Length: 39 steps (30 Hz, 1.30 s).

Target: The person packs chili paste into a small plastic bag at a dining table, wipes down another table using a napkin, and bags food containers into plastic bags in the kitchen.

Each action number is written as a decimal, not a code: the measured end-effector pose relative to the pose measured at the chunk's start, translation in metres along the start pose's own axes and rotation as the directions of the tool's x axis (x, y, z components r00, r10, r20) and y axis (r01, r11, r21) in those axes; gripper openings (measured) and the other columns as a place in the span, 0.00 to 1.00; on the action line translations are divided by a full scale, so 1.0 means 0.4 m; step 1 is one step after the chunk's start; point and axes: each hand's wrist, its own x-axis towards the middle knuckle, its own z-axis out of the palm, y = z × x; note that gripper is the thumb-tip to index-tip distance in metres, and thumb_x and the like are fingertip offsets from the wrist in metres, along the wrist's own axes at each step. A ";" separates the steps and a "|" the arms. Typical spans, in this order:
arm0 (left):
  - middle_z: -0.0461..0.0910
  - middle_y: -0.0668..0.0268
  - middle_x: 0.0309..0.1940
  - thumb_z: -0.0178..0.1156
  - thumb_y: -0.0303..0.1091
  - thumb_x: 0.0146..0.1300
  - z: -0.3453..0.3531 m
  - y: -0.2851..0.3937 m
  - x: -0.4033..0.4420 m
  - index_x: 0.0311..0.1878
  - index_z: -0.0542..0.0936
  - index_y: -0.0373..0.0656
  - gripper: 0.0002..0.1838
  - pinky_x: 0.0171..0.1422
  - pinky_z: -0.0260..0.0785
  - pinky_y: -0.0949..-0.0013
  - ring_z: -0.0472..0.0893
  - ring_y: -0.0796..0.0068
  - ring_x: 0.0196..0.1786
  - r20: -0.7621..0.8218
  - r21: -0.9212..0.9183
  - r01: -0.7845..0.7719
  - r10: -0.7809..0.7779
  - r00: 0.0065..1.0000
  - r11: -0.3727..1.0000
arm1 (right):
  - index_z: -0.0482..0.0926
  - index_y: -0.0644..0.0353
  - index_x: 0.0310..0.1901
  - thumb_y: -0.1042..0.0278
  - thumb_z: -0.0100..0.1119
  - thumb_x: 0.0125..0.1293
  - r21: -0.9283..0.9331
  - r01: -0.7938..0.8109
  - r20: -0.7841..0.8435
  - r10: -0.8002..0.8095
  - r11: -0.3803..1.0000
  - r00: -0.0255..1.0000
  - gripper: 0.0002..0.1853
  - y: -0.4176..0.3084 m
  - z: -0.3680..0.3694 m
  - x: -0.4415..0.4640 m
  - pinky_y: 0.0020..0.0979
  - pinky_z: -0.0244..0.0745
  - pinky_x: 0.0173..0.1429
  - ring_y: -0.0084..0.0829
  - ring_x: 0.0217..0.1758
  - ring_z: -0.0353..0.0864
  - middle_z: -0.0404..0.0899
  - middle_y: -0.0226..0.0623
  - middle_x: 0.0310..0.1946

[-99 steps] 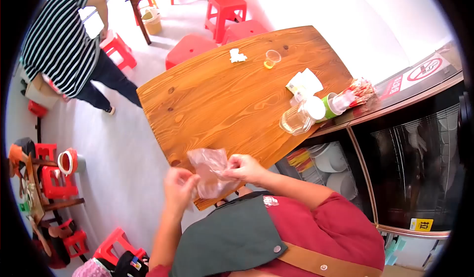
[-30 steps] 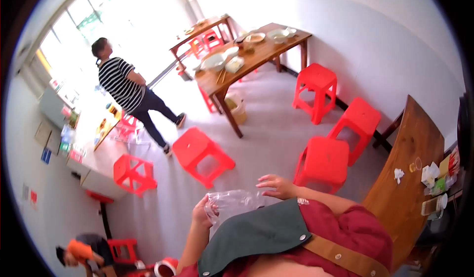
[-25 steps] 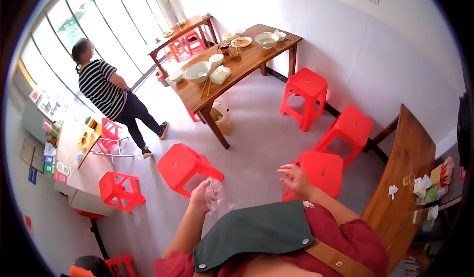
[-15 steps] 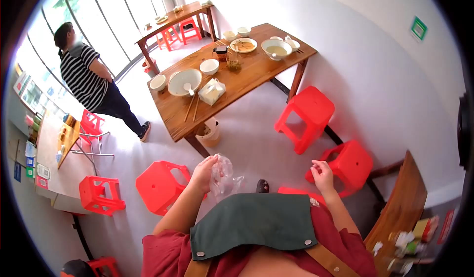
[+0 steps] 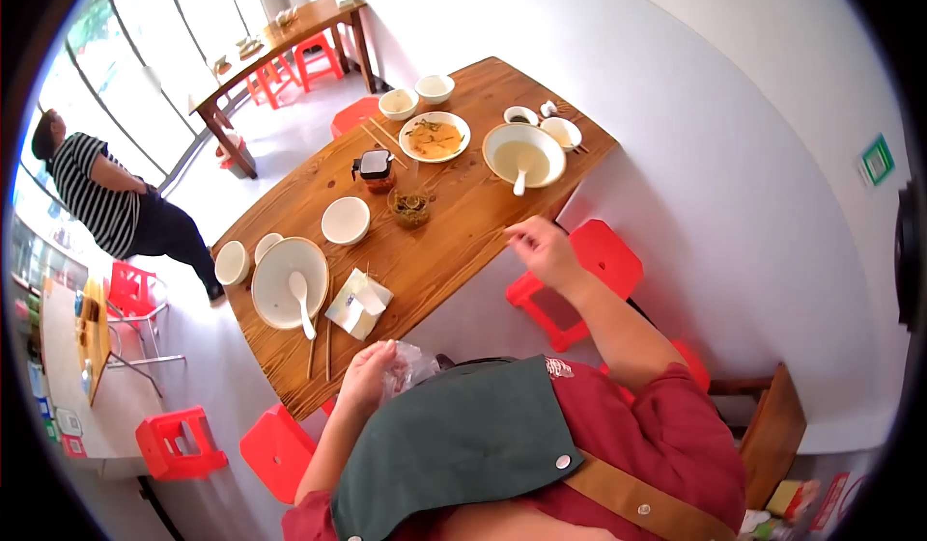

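My left hand [image 5: 365, 375] is closed on a crumpled clear plastic bag [image 5: 409, 367] just in front of my dark green apron. Past the table's near edge reaches my right hand [image 5: 546, 251], fingers loosely bent and apart, with nothing visible in them. Nearest to it is a large bowl [image 5: 502, 166] of pale soup with a white spoon [image 5: 521, 179]. On the wooden table [image 5: 454, 237] also stand a large emptied bowl [image 5: 273, 295] with a spoon, a tissue packet [image 5: 355, 307], a small white bowl [image 5: 346, 221], a glass of dark greens [image 5: 410, 210] and a plate of leftovers [image 5: 435, 138].
Red stools stand around the table, one at the right [image 5: 606, 259] and one at the lower left [image 5: 280, 454]. A person in a striped shirt [image 5: 95, 194] stands by the windows. Another table [image 5: 290, 34] holds dishes at the back.
My view has come closer to the table and turned. My right hand has moved forward to the table's edge. The left keeps hold of the plastic bag.
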 end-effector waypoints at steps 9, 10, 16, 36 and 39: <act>0.68 0.76 0.23 0.50 0.33 0.61 0.051 0.135 0.261 0.39 0.70 0.44 0.06 0.27 0.60 0.82 0.66 0.87 0.25 -0.119 0.043 -0.059 0.063 0.991 0.997 | 0.76 0.63 0.32 0.78 0.55 0.53 -0.035 -0.112 -0.042 0.111 0.993 0.993 0.04 0.280 -0.070 0.310 0.23 0.67 0.28 0.24 0.23 0.71 0.72 0.35 0.23; 0.69 0.75 0.24 0.50 0.32 0.60 0.053 0.138 0.284 0.40 0.71 0.44 0.06 0.30 0.60 0.82 0.67 0.88 0.26 -0.119 0.013 -0.058 0.060 0.991 0.998 | 0.76 0.63 0.32 0.78 0.55 0.53 -0.011 -0.114 0.014 0.114 0.993 0.993 0.04 0.289 -0.033 0.338 0.23 0.67 0.28 0.24 0.23 0.71 0.72 0.35 0.23; 0.73 0.69 0.27 0.52 0.32 0.59 0.136 0.137 0.381 0.42 0.70 0.40 0.09 0.30 0.66 0.78 0.72 0.82 0.29 -0.306 -0.064 -0.052 0.030 0.952 0.997 | 0.73 0.57 0.45 0.66 0.54 0.56 0.113 0.134 0.537 -0.174 0.985 0.826 0.14 0.267 0.240 0.538 0.32 0.69 0.35 0.37 0.32 0.72 0.71 0.38 0.31; 0.75 0.68 0.34 0.54 0.34 0.59 0.162 0.086 0.363 0.42 0.72 0.39 0.12 0.41 0.68 0.77 0.74 0.81 0.36 -0.504 -0.187 -0.125 0.014 0.864 0.974 | 0.76 0.51 0.39 0.53 0.66 0.39 0.095 0.619 0.686 -0.502 0.780 0.527 0.23 0.219 0.394 0.562 0.37 0.57 0.50 0.32 0.48 0.65 0.69 0.31 0.42; 0.75 0.67 0.34 0.54 0.34 0.59 0.134 0.050 0.369 0.41 0.71 0.39 0.11 0.41 0.67 0.77 0.73 0.81 0.37 -0.460 -0.206 -0.176 0.064 0.886 0.963 | 0.64 0.48 0.56 0.43 0.67 0.34 0.020 0.749 0.844 -0.412 0.662 0.342 0.43 0.216 0.420 0.535 0.39 0.52 0.56 0.33 0.54 0.62 0.65 0.35 0.51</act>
